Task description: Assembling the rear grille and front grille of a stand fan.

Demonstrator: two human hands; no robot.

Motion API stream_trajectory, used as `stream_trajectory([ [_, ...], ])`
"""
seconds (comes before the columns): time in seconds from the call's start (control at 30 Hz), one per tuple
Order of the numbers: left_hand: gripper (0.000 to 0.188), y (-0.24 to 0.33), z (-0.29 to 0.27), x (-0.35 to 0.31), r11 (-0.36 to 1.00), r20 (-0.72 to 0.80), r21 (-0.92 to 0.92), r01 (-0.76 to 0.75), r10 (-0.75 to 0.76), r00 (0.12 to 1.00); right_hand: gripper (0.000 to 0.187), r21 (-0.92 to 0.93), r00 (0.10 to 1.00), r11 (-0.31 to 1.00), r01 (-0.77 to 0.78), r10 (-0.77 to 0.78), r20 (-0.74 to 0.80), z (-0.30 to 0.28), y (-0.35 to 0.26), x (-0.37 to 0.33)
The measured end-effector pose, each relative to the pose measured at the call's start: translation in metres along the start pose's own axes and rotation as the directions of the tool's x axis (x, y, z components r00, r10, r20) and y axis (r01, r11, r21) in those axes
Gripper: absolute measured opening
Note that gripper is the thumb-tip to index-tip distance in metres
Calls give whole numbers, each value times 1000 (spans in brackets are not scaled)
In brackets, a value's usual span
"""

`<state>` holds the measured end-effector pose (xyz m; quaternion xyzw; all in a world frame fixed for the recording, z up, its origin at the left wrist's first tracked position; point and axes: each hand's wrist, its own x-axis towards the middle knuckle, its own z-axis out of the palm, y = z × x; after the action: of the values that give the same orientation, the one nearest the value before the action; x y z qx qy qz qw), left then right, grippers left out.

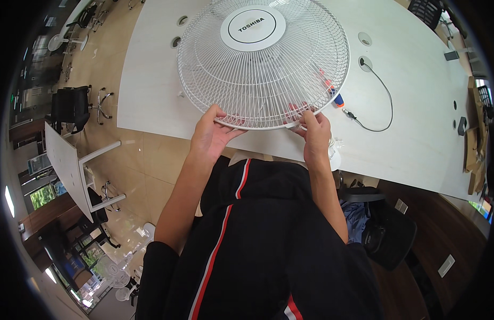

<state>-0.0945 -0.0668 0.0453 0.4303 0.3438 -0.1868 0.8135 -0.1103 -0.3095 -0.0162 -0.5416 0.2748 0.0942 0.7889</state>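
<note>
A white wire fan grille [252, 88] with a round centre badge is tilted over the near side of the white table. Its lower rim is gripped by my left hand [208, 137], thumb on top and fingers reaching beneath. My right hand [315, 133] pinches the same rim farther right, beside a small pale piece that looks like a clip. Behind the wires on the right lies an orange and blue screwdriver [338, 100], partly hidden by the grille. What lies under the grille's middle is hard to make out.
A black cable [391, 101] curves across the white table [417, 128] from a grommet hole. White cord and a white part [335, 152] sit by the table's near edge, beside my right wrist. A black chair [388, 229] stands at lower right; cardboard [475, 138] leans far right.
</note>
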Motion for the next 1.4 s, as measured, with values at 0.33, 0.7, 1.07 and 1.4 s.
stream_trajectory([
  [0.33,46,-1,-3,-3,994,-48,112,-2,7,999,35,104,998,994,20,-13,-63,15,-2,-14],
  [0.7,43,-20,-12,0,997,-67,72,-21,26,997,33,60,997,996,63,-60,-47,6,-2,-11],
  [1.07,13,-31,30,10,992,197,-105,-76,96,976,27,100,999,994,-42,42,1,-23,-34,22],
  [1.4,9,-17,87,17,997,231,1,-80,77,970,31,241,999,970,-41,35,30,-42,-58,27],
])
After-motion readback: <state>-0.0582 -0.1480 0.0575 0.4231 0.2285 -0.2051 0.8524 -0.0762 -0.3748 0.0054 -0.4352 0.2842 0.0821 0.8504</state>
